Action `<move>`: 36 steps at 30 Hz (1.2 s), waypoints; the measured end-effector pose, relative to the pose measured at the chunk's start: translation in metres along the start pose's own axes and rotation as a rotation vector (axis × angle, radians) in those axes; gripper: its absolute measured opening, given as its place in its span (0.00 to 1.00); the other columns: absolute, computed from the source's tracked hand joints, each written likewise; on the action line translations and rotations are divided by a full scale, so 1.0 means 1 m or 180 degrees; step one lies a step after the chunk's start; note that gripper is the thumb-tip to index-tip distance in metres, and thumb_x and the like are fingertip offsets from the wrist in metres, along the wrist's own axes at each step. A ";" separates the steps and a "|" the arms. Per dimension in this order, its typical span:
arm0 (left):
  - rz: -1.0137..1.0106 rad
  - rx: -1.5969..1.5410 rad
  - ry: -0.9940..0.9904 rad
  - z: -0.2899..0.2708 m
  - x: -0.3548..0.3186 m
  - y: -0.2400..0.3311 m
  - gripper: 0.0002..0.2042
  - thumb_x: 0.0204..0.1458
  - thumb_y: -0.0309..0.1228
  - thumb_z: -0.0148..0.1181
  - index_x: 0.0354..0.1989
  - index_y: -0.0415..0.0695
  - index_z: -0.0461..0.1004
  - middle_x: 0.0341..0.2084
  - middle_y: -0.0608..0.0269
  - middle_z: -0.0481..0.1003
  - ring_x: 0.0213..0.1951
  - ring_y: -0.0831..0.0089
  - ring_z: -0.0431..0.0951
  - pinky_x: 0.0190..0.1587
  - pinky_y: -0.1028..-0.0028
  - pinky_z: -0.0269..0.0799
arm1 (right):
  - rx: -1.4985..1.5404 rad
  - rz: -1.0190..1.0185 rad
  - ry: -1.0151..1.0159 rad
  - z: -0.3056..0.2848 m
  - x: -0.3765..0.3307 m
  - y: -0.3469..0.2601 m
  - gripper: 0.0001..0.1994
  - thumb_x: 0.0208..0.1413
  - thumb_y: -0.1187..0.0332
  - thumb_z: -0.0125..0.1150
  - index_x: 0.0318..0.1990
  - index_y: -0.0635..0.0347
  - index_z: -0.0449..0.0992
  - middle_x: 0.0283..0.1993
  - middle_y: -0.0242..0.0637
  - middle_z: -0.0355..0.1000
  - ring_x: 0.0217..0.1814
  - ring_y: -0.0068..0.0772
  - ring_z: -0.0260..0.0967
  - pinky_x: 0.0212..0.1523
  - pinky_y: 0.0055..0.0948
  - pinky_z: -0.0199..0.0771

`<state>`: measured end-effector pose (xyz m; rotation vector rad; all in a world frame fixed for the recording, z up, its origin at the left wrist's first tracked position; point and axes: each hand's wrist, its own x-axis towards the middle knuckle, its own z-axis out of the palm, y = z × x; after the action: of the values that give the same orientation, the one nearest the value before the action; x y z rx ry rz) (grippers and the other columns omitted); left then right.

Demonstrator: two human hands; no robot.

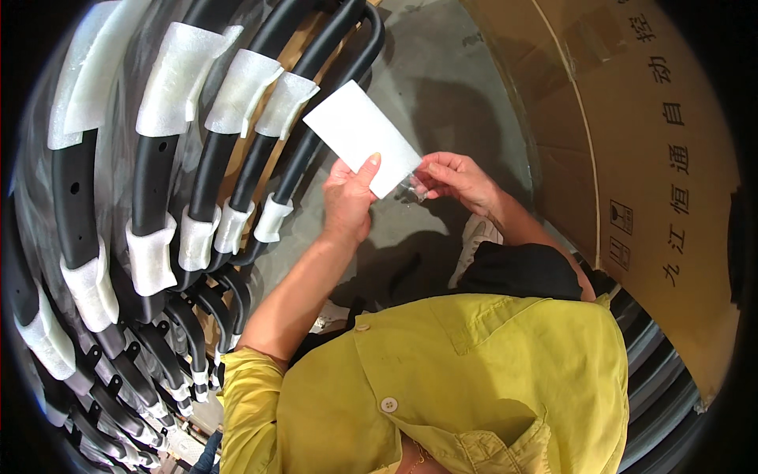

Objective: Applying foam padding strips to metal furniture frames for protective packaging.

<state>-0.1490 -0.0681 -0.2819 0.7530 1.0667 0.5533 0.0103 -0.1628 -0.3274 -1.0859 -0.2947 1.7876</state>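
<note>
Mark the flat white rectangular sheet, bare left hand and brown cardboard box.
White rectangular sheet (359, 133): head view, middle of face.
Bare left hand (347, 196): head view, hand's middle.
Brown cardboard box (617, 146): head view, side wall.

Left fingers (339, 169) partly hidden behind white card (359, 134); carton (624, 158) cut off.

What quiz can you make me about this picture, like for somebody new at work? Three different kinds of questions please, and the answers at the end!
1. True or false: the left hand is gripping the white sheet.

2. Pick one. Where in the picture is the big cardboard box?
A) On the left
B) On the right
C) In the middle

3. Fill in the colour: the curved black tubes have pieces of ____ foam wrap around them.

Key: 1. True; the thumb lies on top of the sheet. 2. B. 3. White.
</note>
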 end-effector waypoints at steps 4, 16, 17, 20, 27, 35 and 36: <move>-0.0131 0.0362 -0.0007 -0.004 0.002 -0.004 0.11 0.48 0.29 0.54 0.38 0.38 0.66 0.32 0.61 0.71 0.29 0.78 0.72 0.29 0.78 0.68 | 0.0086 -0.0052 -0.0210 0.012 0.026 0.000 0.16 0.47 0.64 0.57 0.42 0.61 0.68 0.37 0.31 0.68 0.36 0.21 0.65 0.36 0.19 0.68; 0.2007 0.4698 0.0543 -0.035 0.027 0.043 0.20 0.53 0.33 0.42 0.51 0.33 0.55 0.47 0.41 0.61 0.50 0.49 0.60 0.52 0.62 0.55 | -0.0825 -0.0072 -0.0106 -0.043 0.130 -0.001 0.09 0.49 0.69 0.53 0.38 0.60 0.69 0.31 0.28 0.67 0.26 0.17 0.62 0.27 0.17 0.64; 0.2041 0.4733 0.0535 -0.031 0.035 0.044 0.20 0.53 0.33 0.42 0.51 0.33 0.55 0.47 0.41 0.61 0.50 0.49 0.60 0.52 0.62 0.55 | -0.0750 -0.0063 -0.0211 -0.038 0.137 -0.005 0.09 0.49 0.69 0.53 0.38 0.60 0.69 0.31 0.28 0.68 0.26 0.17 0.62 0.27 0.17 0.64; 0.1974 0.4475 0.0861 -0.042 0.073 0.034 0.23 0.53 0.38 0.41 0.51 0.32 0.54 0.46 0.39 0.62 0.49 0.48 0.61 0.51 0.64 0.56 | -0.0668 -0.0248 -0.0394 -0.029 0.156 -0.009 0.09 0.49 0.70 0.52 0.39 0.59 0.69 0.32 0.28 0.68 0.28 0.16 0.63 0.29 0.17 0.65; 0.0822 0.3214 0.1558 -0.021 0.091 0.026 0.17 0.52 0.38 0.47 0.36 0.31 0.68 0.32 0.47 0.71 0.36 0.59 0.70 0.43 0.68 0.62 | -0.0559 -0.0180 -0.0564 -0.021 0.162 -0.015 0.10 0.48 0.71 0.54 0.39 0.60 0.69 0.32 0.29 0.69 0.31 0.18 0.65 0.31 0.17 0.66; 0.1863 0.2664 0.1329 -0.018 0.076 0.028 0.11 0.50 0.31 0.50 0.37 0.35 0.71 0.30 0.60 0.73 0.33 0.74 0.69 0.40 0.77 0.64 | 0.0073 0.0255 -0.0383 -0.019 0.157 0.000 0.05 0.44 0.74 0.57 0.30 0.63 0.69 0.28 0.34 0.69 0.27 0.22 0.67 0.28 0.18 0.68; 0.1909 0.2696 0.1249 -0.019 0.073 0.028 0.11 0.51 0.30 0.50 0.36 0.35 0.71 0.31 0.61 0.73 0.34 0.74 0.69 0.40 0.77 0.64 | 0.0070 0.0255 -0.0387 -0.017 0.156 -0.001 0.05 0.44 0.74 0.57 0.30 0.63 0.69 0.28 0.34 0.69 0.27 0.22 0.67 0.28 0.18 0.68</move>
<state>-0.1388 0.0081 -0.3067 1.7970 1.4595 0.7787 0.0063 -0.0371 -0.4208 -0.9878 -0.3078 1.9280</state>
